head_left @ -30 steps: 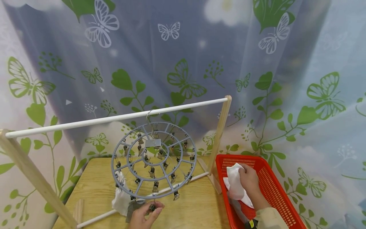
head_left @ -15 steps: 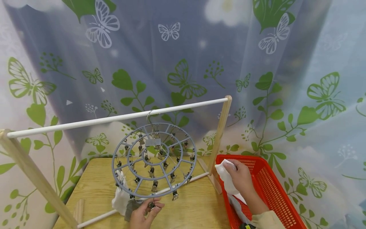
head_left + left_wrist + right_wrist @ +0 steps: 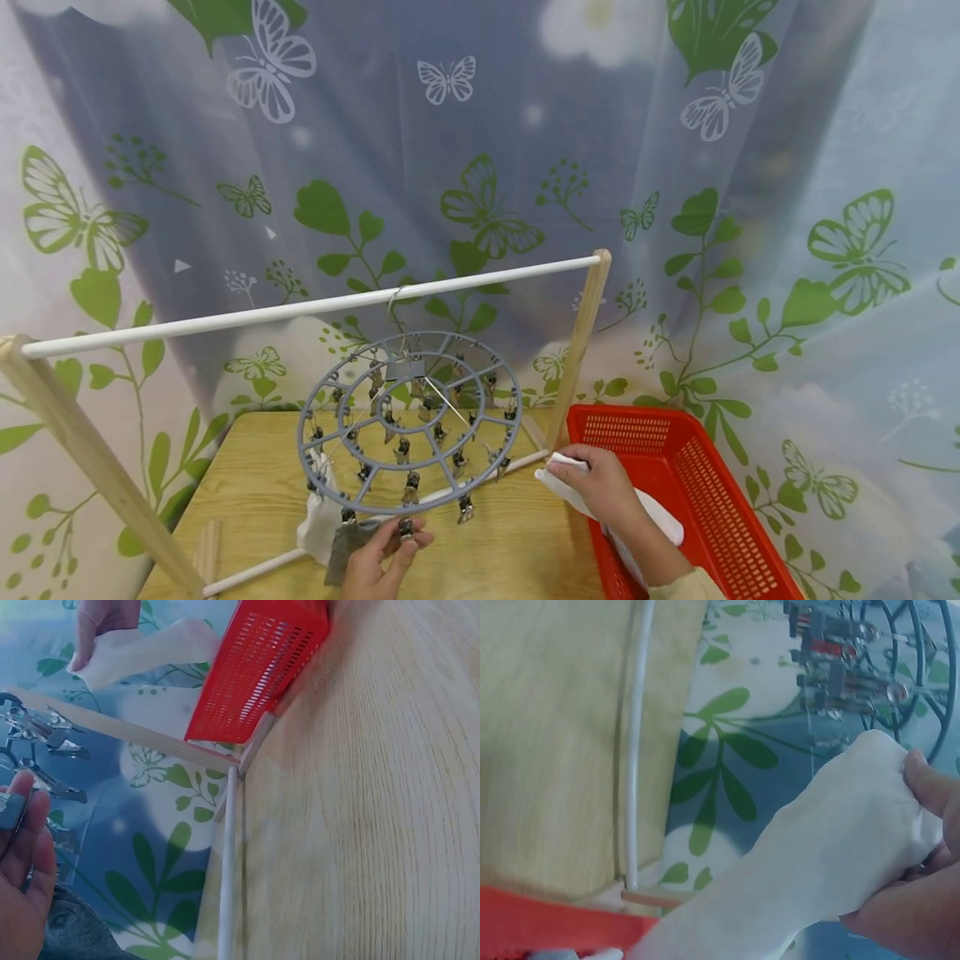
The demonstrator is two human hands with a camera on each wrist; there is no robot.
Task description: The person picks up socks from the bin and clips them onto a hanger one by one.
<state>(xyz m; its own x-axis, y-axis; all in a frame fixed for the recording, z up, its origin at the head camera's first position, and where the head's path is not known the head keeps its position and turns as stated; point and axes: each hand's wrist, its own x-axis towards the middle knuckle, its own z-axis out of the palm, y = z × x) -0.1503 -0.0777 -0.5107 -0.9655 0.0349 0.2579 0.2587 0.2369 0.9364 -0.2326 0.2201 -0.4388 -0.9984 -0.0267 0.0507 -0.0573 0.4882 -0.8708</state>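
A round grey clip hanger (image 3: pixel 302 454) hangs by its hook, with metal clips dangling all over it. At its front edge my left hand (image 3: pixel 375 567) pinches one dark clip (image 3: pixel 407 529) between thumb and fingers; the left wrist view shows that clip (image 3: pixel 11 811) at the fingertips. My right hand (image 3: pixel 611 492) grips a white sock (image 3: pixel 663 517) by one end, over the near left side of the basket. The sock (image 3: pixel 817 832) stretches out long in the right wrist view. Beside my left hand hang a grey sock (image 3: pixel 343 552) and a white cloth item (image 3: pixel 318 527).
A white rod (image 3: pixel 225 323) on wooden posts (image 3: pixel 581 350) carries the hanger above a wooden table (image 3: pixel 247 467). The red perforated basket (image 3: pixel 720 500) stands at the right, with some grey cloth at its near left side. A printed curtain (image 3: pixel 480 125) covers the back.
My right hand has brought the white sock left and down from over the basket, toward the hanger. My left hand stays at the same clip; the hanger has swung slightly right.
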